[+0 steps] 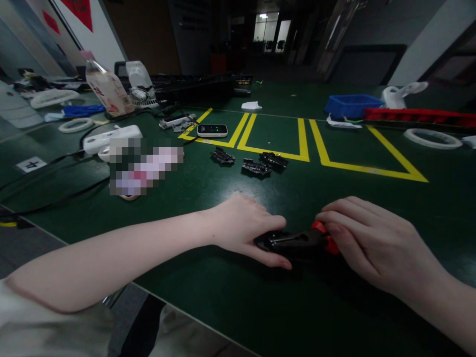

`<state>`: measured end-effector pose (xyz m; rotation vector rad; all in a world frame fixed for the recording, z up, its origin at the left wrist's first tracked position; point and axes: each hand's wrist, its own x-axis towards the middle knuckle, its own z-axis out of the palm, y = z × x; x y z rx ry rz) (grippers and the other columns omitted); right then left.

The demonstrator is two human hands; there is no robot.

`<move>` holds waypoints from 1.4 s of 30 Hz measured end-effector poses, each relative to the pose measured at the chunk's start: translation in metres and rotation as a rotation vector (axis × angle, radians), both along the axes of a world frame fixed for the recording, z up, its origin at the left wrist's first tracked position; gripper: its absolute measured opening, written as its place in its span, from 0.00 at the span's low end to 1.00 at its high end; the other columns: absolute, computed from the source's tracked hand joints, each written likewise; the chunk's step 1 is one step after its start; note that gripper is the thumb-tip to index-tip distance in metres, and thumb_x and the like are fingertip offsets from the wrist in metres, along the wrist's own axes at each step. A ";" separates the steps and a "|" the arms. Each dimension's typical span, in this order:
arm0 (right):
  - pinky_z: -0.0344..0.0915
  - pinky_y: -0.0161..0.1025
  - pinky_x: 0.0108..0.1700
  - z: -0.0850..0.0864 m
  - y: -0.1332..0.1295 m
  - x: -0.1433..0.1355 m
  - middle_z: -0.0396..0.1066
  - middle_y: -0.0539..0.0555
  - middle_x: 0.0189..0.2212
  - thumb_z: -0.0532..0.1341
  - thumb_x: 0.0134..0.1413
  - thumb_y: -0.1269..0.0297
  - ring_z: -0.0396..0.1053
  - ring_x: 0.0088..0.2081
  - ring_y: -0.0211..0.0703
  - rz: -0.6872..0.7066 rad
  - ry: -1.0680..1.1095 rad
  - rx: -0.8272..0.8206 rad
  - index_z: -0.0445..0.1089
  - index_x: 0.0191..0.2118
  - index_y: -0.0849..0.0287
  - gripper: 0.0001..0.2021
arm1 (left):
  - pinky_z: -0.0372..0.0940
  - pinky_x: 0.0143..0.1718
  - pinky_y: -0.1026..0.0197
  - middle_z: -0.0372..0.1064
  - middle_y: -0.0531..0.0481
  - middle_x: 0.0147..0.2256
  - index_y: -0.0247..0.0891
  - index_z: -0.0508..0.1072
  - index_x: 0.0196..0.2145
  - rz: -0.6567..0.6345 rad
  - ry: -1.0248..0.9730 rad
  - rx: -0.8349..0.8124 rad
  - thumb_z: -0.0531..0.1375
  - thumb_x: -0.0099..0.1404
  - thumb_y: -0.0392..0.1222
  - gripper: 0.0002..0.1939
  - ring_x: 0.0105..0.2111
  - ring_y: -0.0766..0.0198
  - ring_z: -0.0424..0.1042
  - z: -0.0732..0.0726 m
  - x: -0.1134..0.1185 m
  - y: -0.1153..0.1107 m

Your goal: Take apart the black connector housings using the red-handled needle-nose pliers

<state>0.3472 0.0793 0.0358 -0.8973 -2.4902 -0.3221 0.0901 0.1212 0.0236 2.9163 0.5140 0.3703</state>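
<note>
My left hand (249, 225) grips one end of a black part (293, 242), its thumb and a finger on either side of it. My right hand (366, 238) is closed on a red piece (330, 239) at the part's right end. Both hands are low over the green table. Beyond them lie several small black parts: one (223, 156) to the left, another (256, 167) in the middle, and one more (274, 160) touching or close beside it.
On the green table (178, 198), yellow tape (275, 153) marks frames. A small white device (212, 130), a power strip (111, 139), cables and a bottle (107, 87) stand left. At the right are a blue bin (351, 105), a red strip (420, 117) and a tape roll (432, 139).
</note>
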 end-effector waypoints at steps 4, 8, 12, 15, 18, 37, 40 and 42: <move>0.65 0.40 0.28 0.002 -0.003 -0.001 0.71 0.56 0.33 0.51 0.68 0.68 0.69 0.31 0.43 -0.008 -0.036 0.051 0.69 0.37 0.60 0.10 | 0.50 0.23 0.62 0.67 0.56 0.23 0.40 0.68 0.32 0.007 -0.009 -0.028 0.56 0.64 0.69 0.27 0.23 0.65 0.67 0.000 0.001 0.000; 0.65 0.41 0.28 0.003 -0.002 -0.001 0.70 0.57 0.33 0.50 0.68 0.69 0.68 0.31 0.43 -0.018 -0.040 0.058 0.68 0.37 0.60 0.10 | 0.51 0.24 0.62 0.68 0.55 0.23 0.39 0.68 0.33 0.011 0.018 -0.035 0.56 0.65 0.68 0.26 0.23 0.65 0.67 0.001 0.001 0.001; 0.64 0.41 0.28 0.004 0.002 0.002 0.70 0.58 0.33 0.51 0.67 0.71 0.68 0.32 0.44 0.009 -0.060 0.078 0.67 0.37 0.62 0.09 | 0.51 0.24 0.62 0.69 0.55 0.24 0.40 0.68 0.35 0.009 0.019 -0.024 0.56 0.66 0.68 0.26 0.23 0.64 0.68 0.002 0.000 0.001; 0.64 0.41 0.29 0.004 0.003 0.004 0.70 0.58 0.33 0.52 0.67 0.72 0.68 0.32 0.44 0.014 -0.063 0.082 0.68 0.37 0.63 0.09 | 0.49 0.23 0.62 0.69 0.54 0.24 0.40 0.68 0.36 0.023 0.026 0.002 0.55 0.66 0.68 0.26 0.23 0.64 0.68 0.001 0.000 0.000; 0.65 0.41 0.30 0.004 0.002 0.005 0.70 0.58 0.34 0.52 0.67 0.73 0.68 0.33 0.44 0.010 -0.067 0.087 0.68 0.38 0.63 0.08 | 0.49 0.23 0.62 0.68 0.55 0.24 0.39 0.67 0.37 0.017 0.024 0.011 0.55 0.66 0.67 0.25 0.23 0.64 0.68 0.001 0.000 -0.001; 0.66 0.43 0.32 0.001 -0.002 0.008 0.71 0.60 0.37 0.52 0.66 0.71 0.69 0.36 0.47 -0.015 -0.030 0.129 0.69 0.41 0.63 0.08 | 0.50 0.23 0.63 0.65 0.57 0.21 0.39 0.68 0.32 -0.012 -0.054 -0.099 0.56 0.66 0.67 0.25 0.22 0.67 0.66 0.001 -0.002 0.000; 0.66 0.43 0.33 0.001 -0.002 0.009 0.71 0.60 0.37 0.52 0.66 0.70 0.70 0.36 0.48 -0.023 -0.044 0.129 0.69 0.42 0.62 0.08 | 0.50 0.23 0.63 0.64 0.57 0.21 0.39 0.67 0.32 -0.013 -0.060 -0.094 0.56 0.66 0.67 0.25 0.21 0.67 0.65 0.001 -0.002 0.001; 0.66 0.43 0.32 0.000 -0.002 0.009 0.71 0.60 0.36 0.53 0.66 0.69 0.70 0.35 0.47 -0.026 -0.056 0.129 0.69 0.41 0.61 0.08 | 0.50 0.23 0.62 0.64 0.57 0.21 0.39 0.67 0.31 -0.010 -0.060 -0.085 0.56 0.66 0.67 0.26 0.21 0.66 0.65 0.001 -0.002 0.000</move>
